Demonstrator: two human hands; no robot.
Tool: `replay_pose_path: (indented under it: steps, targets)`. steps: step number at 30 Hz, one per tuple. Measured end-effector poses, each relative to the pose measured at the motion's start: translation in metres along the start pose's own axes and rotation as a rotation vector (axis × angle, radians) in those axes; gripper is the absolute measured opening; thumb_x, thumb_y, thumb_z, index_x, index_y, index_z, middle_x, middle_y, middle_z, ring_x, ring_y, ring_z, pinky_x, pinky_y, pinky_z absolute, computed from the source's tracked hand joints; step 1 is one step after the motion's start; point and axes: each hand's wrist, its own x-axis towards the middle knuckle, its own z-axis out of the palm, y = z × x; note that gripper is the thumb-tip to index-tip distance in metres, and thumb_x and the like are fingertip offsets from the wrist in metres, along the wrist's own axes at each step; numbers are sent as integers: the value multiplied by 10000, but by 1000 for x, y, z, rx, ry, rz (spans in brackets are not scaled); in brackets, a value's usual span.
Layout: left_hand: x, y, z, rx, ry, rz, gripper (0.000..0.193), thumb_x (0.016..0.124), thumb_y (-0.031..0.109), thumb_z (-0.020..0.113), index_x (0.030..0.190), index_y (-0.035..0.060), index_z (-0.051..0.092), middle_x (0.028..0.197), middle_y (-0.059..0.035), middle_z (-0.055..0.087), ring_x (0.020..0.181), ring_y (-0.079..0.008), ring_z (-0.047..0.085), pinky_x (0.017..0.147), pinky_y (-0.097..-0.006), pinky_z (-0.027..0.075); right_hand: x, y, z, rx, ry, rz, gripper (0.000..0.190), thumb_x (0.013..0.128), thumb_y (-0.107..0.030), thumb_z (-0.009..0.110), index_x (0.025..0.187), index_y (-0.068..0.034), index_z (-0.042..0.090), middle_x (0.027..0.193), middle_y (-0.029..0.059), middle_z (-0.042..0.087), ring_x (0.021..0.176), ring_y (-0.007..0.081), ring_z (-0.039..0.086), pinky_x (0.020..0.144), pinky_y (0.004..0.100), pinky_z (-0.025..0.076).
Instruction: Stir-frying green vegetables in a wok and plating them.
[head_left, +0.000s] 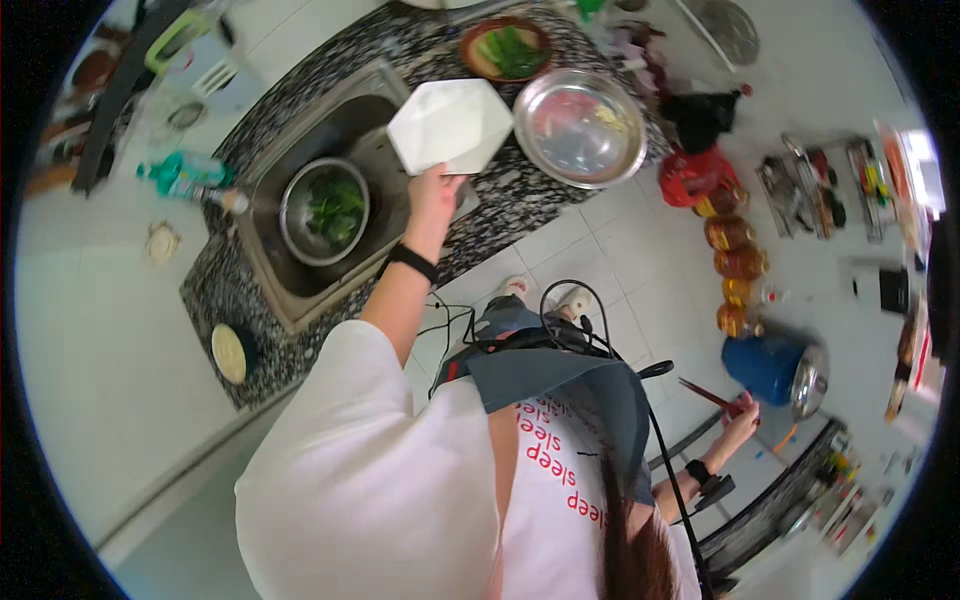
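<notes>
My left hand (435, 193) grips the near edge of a white hexagonal plate (450, 127), thumb on top. The plate is over the counter between the sink and a wide stainless steel basin (579, 142). A pinkish patch and some pale yellowish bits show in that basin. Behind the plate, a brown-rimmed dish (506, 49) carries green leafy vegetables (517, 54). Out to my right, away from the counter, my right hand (741, 420) holds dark reddish chopsticks (703, 393) pointing forward. Inside the sink (300, 289), a metal bowl (325, 259) contains more green leaves (335, 208).
Speckled granite countertop (495, 202) surrounds the sink. A green bottle (187, 174) stands beyond its left side, and a small dark-sided container (229, 354) sits at the left corner. Along the right wall are several oil bottles (731, 234) and a blue bin (761, 367). Black cables (577, 283) hang by my waist.
</notes>
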Motion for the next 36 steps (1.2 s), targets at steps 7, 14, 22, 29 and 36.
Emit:
replay_pose_path:
  steps: [7, 14, 22, 29, 36]
  targets:
    - [-23, 14, 28, 123, -45, 46, 356, 741, -43, 460, 1092, -47, 405, 1062, -156, 479, 979, -295, 471, 825, -431, 401, -14, 51, -60, 222, 74, 145, 443, 839, -391, 328, 916, -38, 586, 697, 55, 608, 565, 113, 549, 484, 232, 391]
    - [-105, -40, 81, 466, -429, -41, 425, 793, 42, 453, 1155, -133, 316, 1171, -195, 398, 1073, -269, 401, 934, -353, 324, 2, 108, -110, 327, 263, 364, 439, 811, -425, 445, 867, -13, 588, 739, 79, 613, 650, 153, 619, 502, 216, 446]
    - [-294, -248, 142, 740, -716, -329, 311, 801, 28, 437, 1076, -111, 394, 1029, -165, 508, 935, -248, 515, 814, -322, 448, -43, 309, -292, 654, 630, 367, 232, 752, -230, 577, 802, -5, 597, 696, 75, 603, 633, 143, 616, 477, 190, 446]
    - [-531, -438, 159, 724, -993, -694, 355, 754, -49, 449, 1102, -79, 383, 1074, -167, 489, 970, -256, 504, 838, -333, 448, -116, 460, -474, 929, 958, 460, 251, 787, -226, 542, 915, -11, 556, 832, 64, 595, 750, 158, 600, 561, 215, 434]
    - [-716, -597, 182, 781, -1113, -911, 338, 776, -37, 424, 1106, -87, 368, 1053, -170, 498, 956, -263, 515, 824, -327, 466, -103, 523, -636, 939, 1262, 323, 249, 820, -198, 482, 923, 12, 567, 824, 79, 598, 739, 152, 597, 599, 225, 438]
